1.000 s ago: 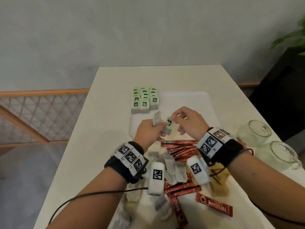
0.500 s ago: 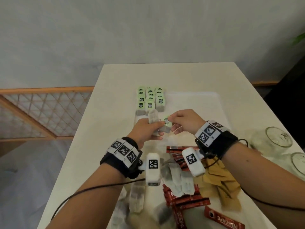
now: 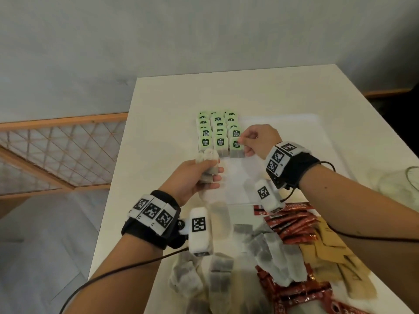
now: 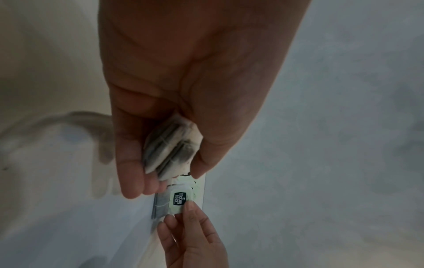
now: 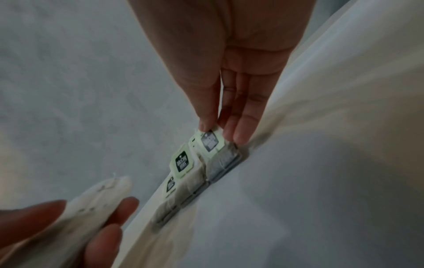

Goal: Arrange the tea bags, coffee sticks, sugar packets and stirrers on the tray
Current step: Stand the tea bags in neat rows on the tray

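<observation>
Rows of green-tagged tea bags (image 3: pixel 217 130) lie at the far left corner of the white tray (image 3: pixel 294 155). My right hand (image 3: pixel 246 142) pinches the green tag of one tea bag (image 3: pixel 237 147) at the near right end of those rows; that tea bag (image 5: pixel 218 152) lies on the tray. My left hand (image 3: pixel 204 175) grips a small bundle of tea bags (image 4: pixel 171 150) just short of the rows, above the tray's left part. Loose tea bags (image 3: pixel 272 252), red coffee sticks (image 3: pixel 292 225) and brown sugar packets (image 3: pixel 333 257) lie heaped near me.
The white table (image 3: pixel 260 91) stretches beyond the tray to a grey wall. Clear glasses (image 3: pixel 403 182) stand at the right edge. A wooden lattice rail (image 3: pixel 56 152) runs left of the table. A cable trails from each wrist.
My right hand has carried one tea bag away from the left hand, forward to the rows, and set it down at their near right end. The left hand stayed back with its bundle.
</observation>
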